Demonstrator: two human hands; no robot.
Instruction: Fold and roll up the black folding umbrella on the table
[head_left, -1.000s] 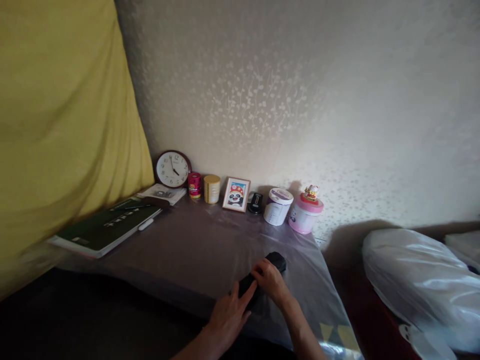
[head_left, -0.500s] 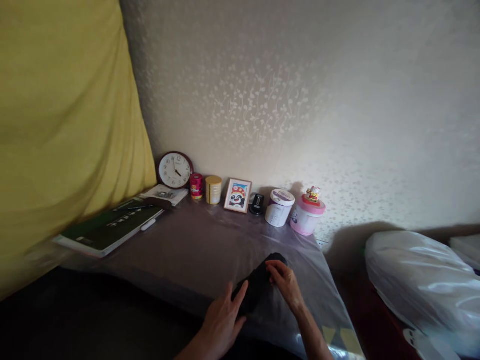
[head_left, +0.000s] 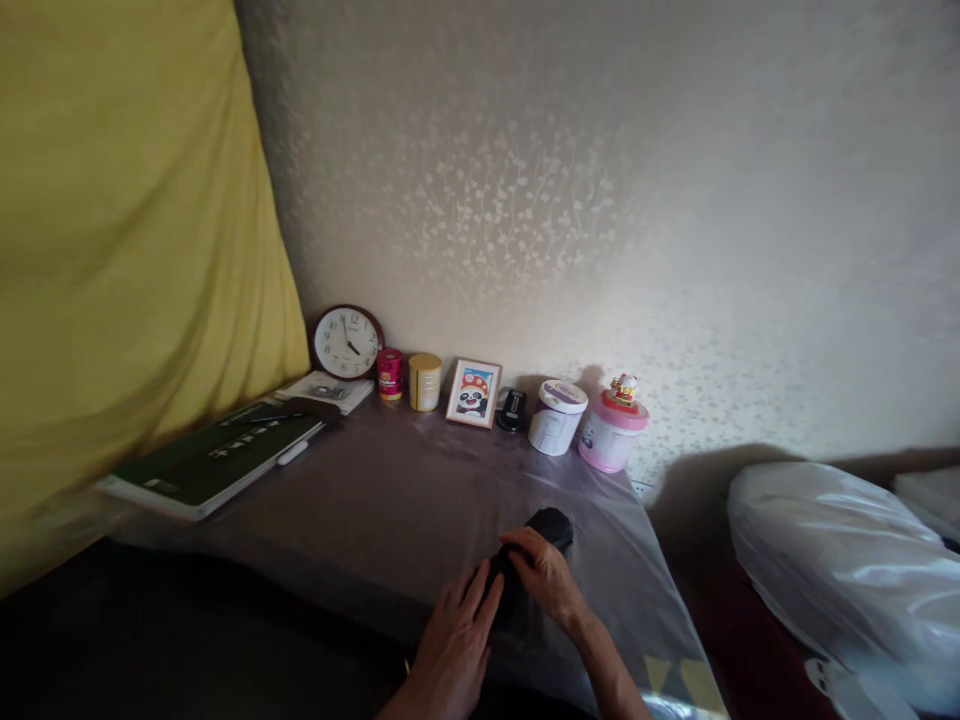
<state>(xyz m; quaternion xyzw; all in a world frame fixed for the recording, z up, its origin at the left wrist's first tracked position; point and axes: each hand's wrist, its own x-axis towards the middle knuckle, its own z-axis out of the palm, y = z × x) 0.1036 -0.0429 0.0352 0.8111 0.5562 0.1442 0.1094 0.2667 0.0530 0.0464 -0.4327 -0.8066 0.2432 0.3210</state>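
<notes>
A black bundle, seemingly a folded compact umbrella (head_left: 553,524), lies slantwise on the tabletop near its front right part. Its rounded, pleated far end shows beyond my fingers; the near end is dark and partly covered. My left hand (head_left: 459,635) rests on the near end with its fingers stretched out along the fabric; its thumb is hidden. Bent fingers of my right hand (head_left: 541,570) pinch the umbrella's fabric around its middle, close to my left fingertips. Whether a strap is between those fingers, I cannot make out.
Along the wall stand a clock (head_left: 348,342), a red can (head_left: 390,375), a yellow-lidded can (head_left: 425,383), a framed panda picture (head_left: 473,393), a black object (head_left: 513,410), a white tub (head_left: 557,418) and a pink-lidded tub (head_left: 611,440). A dark green book (head_left: 217,455) lies left; a plastic-covered bulk (head_left: 840,560) stands right.
My right hand has moved left and nearer along the umbrella, from its far end to its middle. My left fingers have come together and lie flatter. The view has shifted slightly.
</notes>
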